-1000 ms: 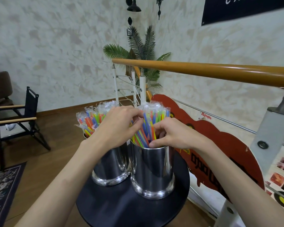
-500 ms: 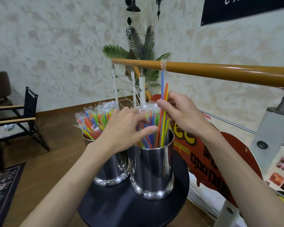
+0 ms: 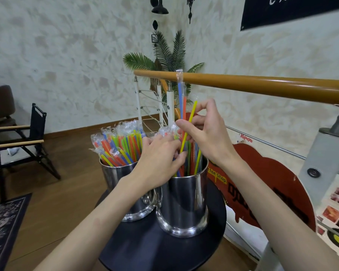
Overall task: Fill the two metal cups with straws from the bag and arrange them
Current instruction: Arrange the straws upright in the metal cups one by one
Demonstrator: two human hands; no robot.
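**Fingers sorting wrapped straws in the right-hand cup**

Fingers of the right hand (image 3: 207, 137) pinch a small cluster of raised straws (image 3: 184, 114), blue, orange and yellow, each in a clear plastic sleeve. Their long axes run near vertical, tops leaning slightly toward the wooden handrail (image 3: 262, 85), lower ends still down inside the right polished metal cup (image 3: 184, 204). The blue one reaches highest, its crimped wrapper tip overlapping the rail. The yellow one tilts most, top to the right.

The left hand (image 3: 159, 159) reaches over the cup's rim, its fingers curled into the packed straws; whether they grip any cannot be told.

Half a second earlier the yellow straw stood close against the blue and orange ones; it now slants apart from them. The left hand has sunk somewhat deeper into the bundle.

The left polished metal cup (image 3: 115, 178) stands just beside the right one, nearly touching, both on a round black tabletop (image 3: 145, 245). It is filled with multicoloured wrapped straws (image 3: 119, 147) fanning up and leftward, wrapper ends crumpled above them.
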